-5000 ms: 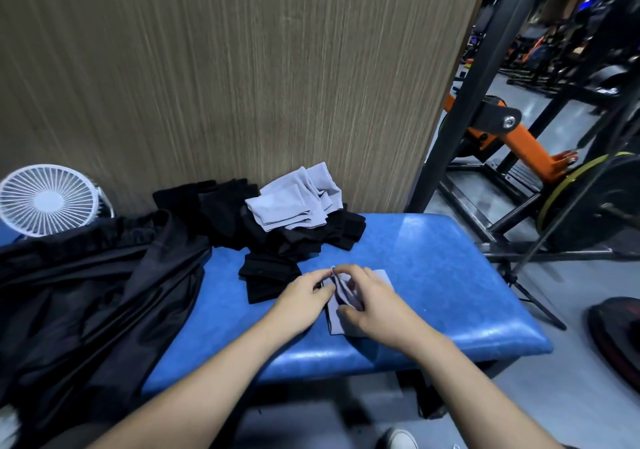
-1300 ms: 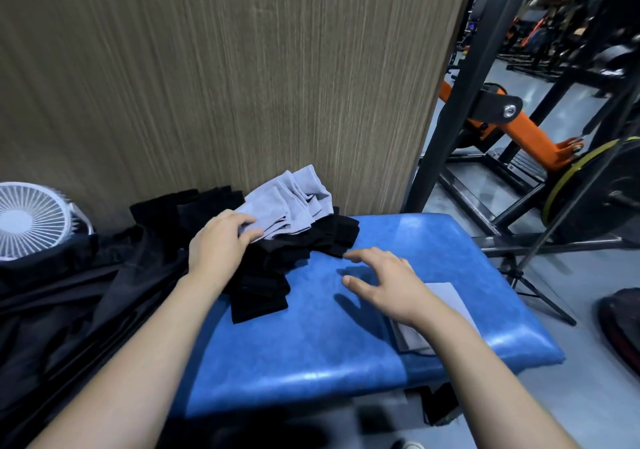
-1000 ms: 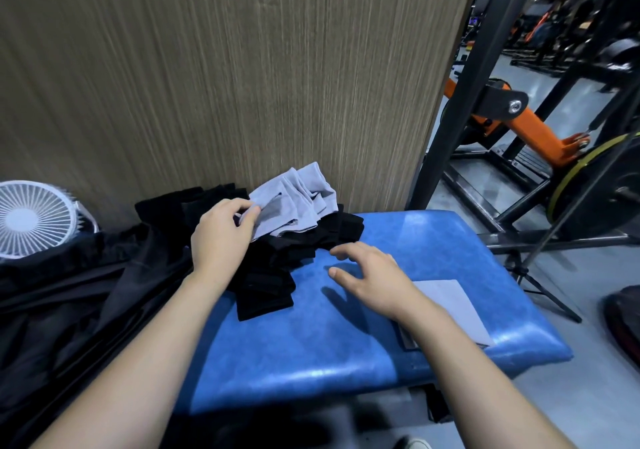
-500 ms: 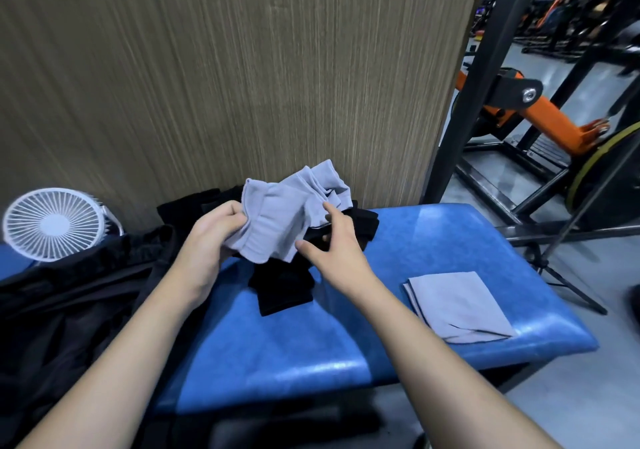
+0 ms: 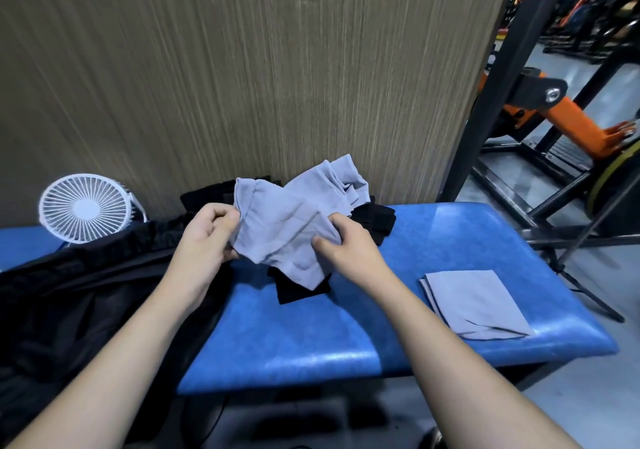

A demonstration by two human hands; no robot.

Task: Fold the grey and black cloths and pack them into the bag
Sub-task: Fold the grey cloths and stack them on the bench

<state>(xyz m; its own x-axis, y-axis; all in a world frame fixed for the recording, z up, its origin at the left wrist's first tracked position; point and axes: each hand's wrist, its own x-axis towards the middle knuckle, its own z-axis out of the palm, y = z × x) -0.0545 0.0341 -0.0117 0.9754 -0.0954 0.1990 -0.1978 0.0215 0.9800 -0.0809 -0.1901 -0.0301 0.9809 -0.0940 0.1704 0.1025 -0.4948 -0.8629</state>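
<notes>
A loose grey cloth (image 5: 280, 230) hangs between my two hands above the pile. My left hand (image 5: 207, 234) pinches its left edge and my right hand (image 5: 346, 244) grips its right side. More grey cloths (image 5: 337, 178) lie behind it on a heap of black cloths (image 5: 375, 220), whose lower end (image 5: 298, 291) shows under the held cloth. One folded grey cloth (image 5: 471, 301) lies flat at the right end of the blue bench (image 5: 311, 331). The black bag (image 5: 76, 296) sprawls over the bench's left part.
A small white fan (image 5: 85, 208) stands at the back left against the wood-grain wall (image 5: 242, 68). A black steel upright (image 5: 485, 109) and orange gym equipment (image 5: 561, 119) stand to the right, past the bench's edge. Grey floor lies below.
My left hand lifted a grey cloth off the pile. My right hand left the folded cloth on the bench's right end, came over and took hold of the lifted cloth's other side.
</notes>
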